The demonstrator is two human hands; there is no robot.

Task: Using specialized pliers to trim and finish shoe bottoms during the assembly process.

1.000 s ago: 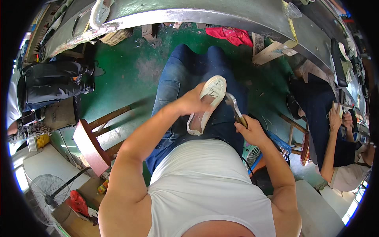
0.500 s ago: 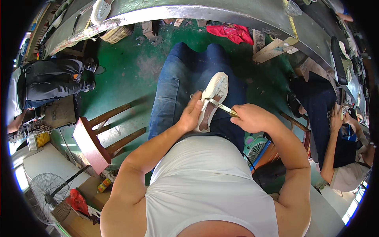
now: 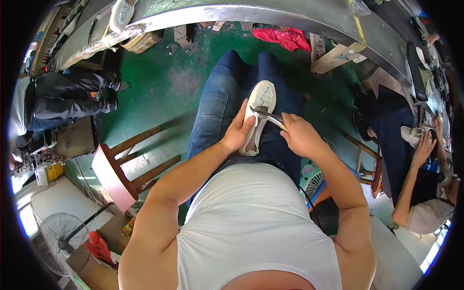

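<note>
On my lap lies a white shoe (image 3: 265,93), bottom side up, its toe pointing away from me and a brownish patch showing towards the heel. The fingers of my left hand (image 3: 238,129) wrap its left side and hold it against my thighs. My right hand (image 3: 300,134) is closed round the handle of steel pincers (image 3: 276,117). Their dark curved head rests at the middle of the shoe's underside; whether the jaws grip any material is too small to tell.
A metal-edged workbench (image 3: 193,16) curves ahead. A wooden stool (image 3: 113,176) stands left, with a standing fan (image 3: 63,241) behind it. Red cloth (image 3: 282,38) lies on the green floor under the bench. At right, a seated co-worker's hand (image 3: 423,149) touches another shoe (image 3: 412,135). Another person stands left.
The pincers' head has moved up the shoe towards the toe. My left fingers have settled along the shoe's side. The shoe has shifted slightly. At right, the co-worker now handles a white shoe.
</note>
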